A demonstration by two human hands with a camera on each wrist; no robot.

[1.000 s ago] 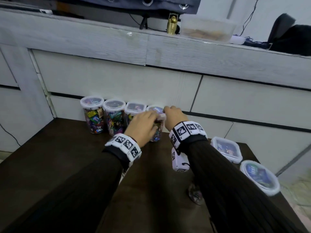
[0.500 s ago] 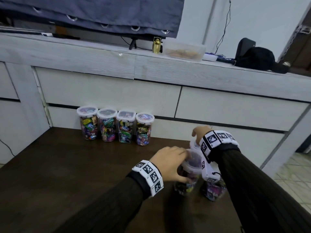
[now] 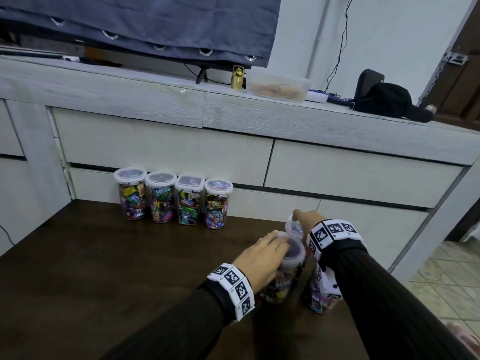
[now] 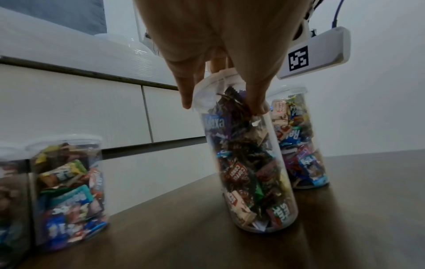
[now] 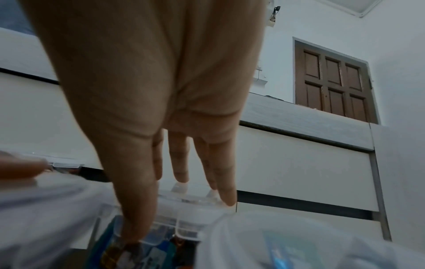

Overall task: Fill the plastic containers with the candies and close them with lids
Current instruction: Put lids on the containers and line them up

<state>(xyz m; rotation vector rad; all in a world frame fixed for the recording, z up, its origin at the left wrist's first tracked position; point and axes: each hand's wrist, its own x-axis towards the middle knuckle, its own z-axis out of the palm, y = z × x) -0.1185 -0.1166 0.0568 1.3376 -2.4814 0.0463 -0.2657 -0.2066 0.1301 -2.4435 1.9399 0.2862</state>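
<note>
Four lidded clear containers [image 3: 172, 198] full of wrapped candies stand in a row at the back of the dark table. Nearer, at the right, my left hand [image 3: 275, 249] grips the rim of a round lidded container [image 3: 288, 271] of candies from above; in the left wrist view its thumb and fingers [image 4: 187, 98] clasp the lid edge of that round container [image 4: 250, 163], which stands on the table. My right hand [image 3: 302, 219] holds the top of a clip-lid container [image 3: 294, 228] just behind, thumb and fingers [image 5: 226, 196] spanning its lid [image 5: 184, 207].
A third filled container [image 3: 318, 302] stands under my right wrist, by the table's right edge. A white drawer cabinet [image 3: 233, 157] rises directly behind the dark table [image 3: 104, 268]. On the cabinet top sit a plastic tub [image 3: 279, 85] and a black bag [image 3: 384, 100].
Both hands left the fourth container in the back row and came forward to the right. They now hold two other filled containers there.
</note>
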